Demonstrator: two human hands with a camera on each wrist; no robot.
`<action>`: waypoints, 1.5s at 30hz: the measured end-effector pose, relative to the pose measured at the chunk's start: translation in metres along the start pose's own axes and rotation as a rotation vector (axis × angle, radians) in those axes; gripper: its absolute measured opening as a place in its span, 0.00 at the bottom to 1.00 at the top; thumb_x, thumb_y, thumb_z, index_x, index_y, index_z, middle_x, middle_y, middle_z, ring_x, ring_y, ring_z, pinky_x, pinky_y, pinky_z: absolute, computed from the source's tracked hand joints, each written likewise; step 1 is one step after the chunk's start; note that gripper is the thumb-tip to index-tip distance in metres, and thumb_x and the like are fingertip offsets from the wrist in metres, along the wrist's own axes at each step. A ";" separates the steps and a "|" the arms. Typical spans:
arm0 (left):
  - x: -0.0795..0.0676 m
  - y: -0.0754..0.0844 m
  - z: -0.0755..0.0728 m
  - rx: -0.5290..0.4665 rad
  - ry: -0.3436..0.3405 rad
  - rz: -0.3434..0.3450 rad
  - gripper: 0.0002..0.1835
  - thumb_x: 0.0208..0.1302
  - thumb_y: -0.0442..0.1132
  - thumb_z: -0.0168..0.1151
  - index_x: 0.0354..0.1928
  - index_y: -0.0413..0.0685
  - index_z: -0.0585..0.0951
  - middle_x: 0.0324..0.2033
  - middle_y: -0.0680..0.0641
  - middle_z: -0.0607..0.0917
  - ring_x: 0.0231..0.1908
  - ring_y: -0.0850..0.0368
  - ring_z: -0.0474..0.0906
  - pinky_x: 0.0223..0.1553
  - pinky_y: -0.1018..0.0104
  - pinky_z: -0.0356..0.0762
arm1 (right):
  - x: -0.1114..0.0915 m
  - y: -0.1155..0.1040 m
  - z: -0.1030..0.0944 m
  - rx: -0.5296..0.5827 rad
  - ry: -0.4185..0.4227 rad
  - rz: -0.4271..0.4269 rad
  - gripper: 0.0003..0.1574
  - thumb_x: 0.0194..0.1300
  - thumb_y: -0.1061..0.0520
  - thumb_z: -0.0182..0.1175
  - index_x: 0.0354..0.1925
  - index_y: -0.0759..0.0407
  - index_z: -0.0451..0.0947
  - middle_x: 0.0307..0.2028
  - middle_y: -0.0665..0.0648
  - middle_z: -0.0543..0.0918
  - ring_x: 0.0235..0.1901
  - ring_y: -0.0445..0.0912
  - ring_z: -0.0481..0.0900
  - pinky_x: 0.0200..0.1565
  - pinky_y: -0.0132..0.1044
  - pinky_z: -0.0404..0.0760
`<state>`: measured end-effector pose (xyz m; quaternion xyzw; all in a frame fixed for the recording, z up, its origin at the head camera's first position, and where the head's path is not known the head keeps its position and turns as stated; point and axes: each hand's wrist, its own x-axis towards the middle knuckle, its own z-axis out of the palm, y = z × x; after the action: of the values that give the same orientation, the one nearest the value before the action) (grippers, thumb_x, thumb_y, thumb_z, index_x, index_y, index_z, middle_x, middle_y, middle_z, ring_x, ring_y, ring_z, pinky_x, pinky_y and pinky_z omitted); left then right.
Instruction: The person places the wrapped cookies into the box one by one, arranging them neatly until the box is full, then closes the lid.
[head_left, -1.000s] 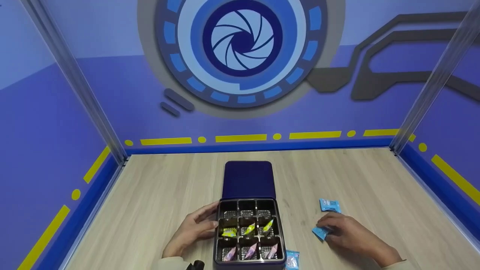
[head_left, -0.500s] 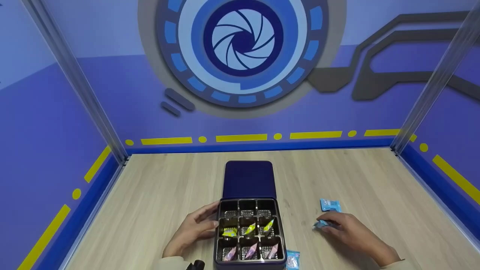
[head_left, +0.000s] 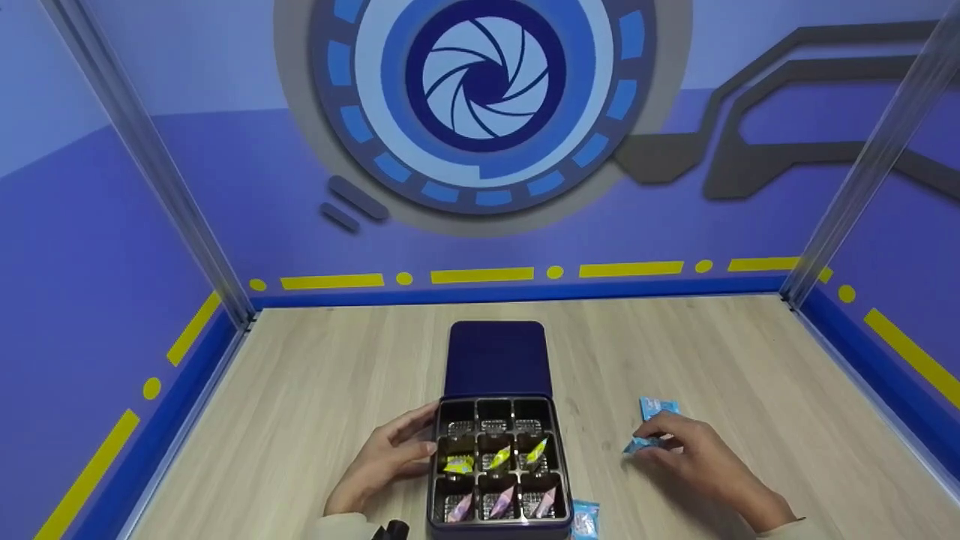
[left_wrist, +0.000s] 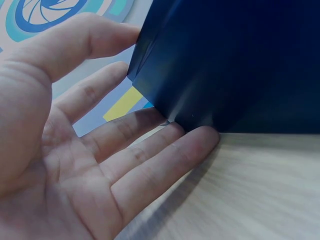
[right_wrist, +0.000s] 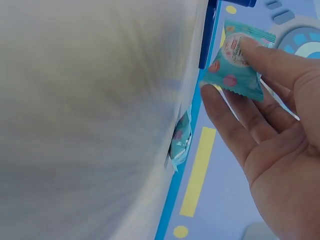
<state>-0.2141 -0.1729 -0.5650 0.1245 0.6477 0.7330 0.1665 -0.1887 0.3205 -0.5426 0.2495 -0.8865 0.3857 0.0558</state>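
Note:
My left hand [head_left: 386, 454] rests with extended fingers against the left side of a dark blue tin [head_left: 501, 531]; the left wrist view shows the fingertips touching the tin's wall [left_wrist: 240, 65]. My right hand [head_left: 697, 457] pinches a blue wrapped candy [right_wrist: 237, 60] between thumb and fingers, just above the table. Behind that hand lies another blue wrapped candy [head_left: 658, 408], partly hidden by it. The tin holds a black divided tray [head_left: 495, 474]. Three yellow candies [head_left: 459, 464] sit in its middle row, three pink candies [head_left: 502, 502] in the near row.
The dark blue lid [head_left: 498, 358] lies behind the tin, touching or hinged to it; I cannot tell which. Another blue candy packet [head_left: 586, 520] lies by the tin's near right corner. Blue panels [head_left: 480, 255] wall in the wooden table [head_left: 337, 360].
My right hand has gathered the nearer blue candy into a pinch and raised it slightly, turning it edge-on. The left hand and the tin have stayed in place.

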 end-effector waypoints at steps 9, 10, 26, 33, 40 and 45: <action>-0.001 0.001 0.000 -0.003 0.002 -0.004 0.38 0.71 0.31 0.69 0.80 0.40 0.66 0.78 0.31 0.64 0.60 0.43 0.82 0.55 0.45 0.86 | 0.001 -0.002 0.004 0.031 0.019 -0.022 0.09 0.67 0.57 0.75 0.43 0.44 0.88 0.40 0.43 0.88 0.41 0.39 0.86 0.39 0.35 0.89; -0.001 0.000 0.000 -0.005 0.002 -0.004 0.38 0.71 0.31 0.69 0.80 0.40 0.67 0.78 0.31 0.64 0.60 0.43 0.82 0.55 0.45 0.86 | 0.001 -0.002 0.004 0.032 0.022 -0.019 0.10 0.66 0.58 0.75 0.43 0.45 0.88 0.40 0.43 0.88 0.40 0.39 0.86 0.39 0.35 0.89; -0.001 0.000 0.000 0.003 -0.001 0.008 0.38 0.71 0.30 0.68 0.80 0.39 0.66 0.78 0.31 0.63 0.62 0.43 0.80 0.57 0.47 0.85 | 0.011 -0.010 0.013 0.052 0.058 -0.060 0.13 0.63 0.62 0.77 0.42 0.47 0.86 0.39 0.45 0.87 0.40 0.40 0.86 0.40 0.37 0.89; 0.000 0.000 0.002 -0.008 -0.009 0.018 0.37 0.70 0.29 0.68 0.79 0.39 0.67 0.78 0.31 0.63 0.62 0.42 0.80 0.56 0.45 0.85 | 0.022 -0.018 0.017 0.078 0.046 -0.066 0.13 0.65 0.60 0.76 0.42 0.43 0.86 0.40 0.42 0.86 0.41 0.41 0.86 0.42 0.37 0.90; 0.001 0.000 0.002 -0.003 -0.013 0.018 0.37 0.70 0.29 0.68 0.79 0.39 0.67 0.78 0.30 0.63 0.61 0.42 0.81 0.56 0.46 0.85 | 0.032 -0.027 0.018 0.100 0.034 -0.085 0.13 0.65 0.63 0.75 0.42 0.45 0.85 0.40 0.45 0.87 0.41 0.43 0.87 0.42 0.40 0.90; 0.000 0.001 0.000 0.003 -0.014 0.016 0.38 0.71 0.30 0.68 0.79 0.38 0.66 0.77 0.29 0.64 0.60 0.43 0.82 0.56 0.47 0.86 | 0.042 -0.034 0.017 0.123 0.023 -0.133 0.13 0.65 0.62 0.75 0.43 0.46 0.85 0.41 0.47 0.87 0.41 0.45 0.87 0.43 0.40 0.90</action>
<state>-0.2141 -0.1730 -0.5638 0.1349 0.6464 0.7326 0.1650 -0.2074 0.2717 -0.5199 0.3065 -0.8418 0.4378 0.0759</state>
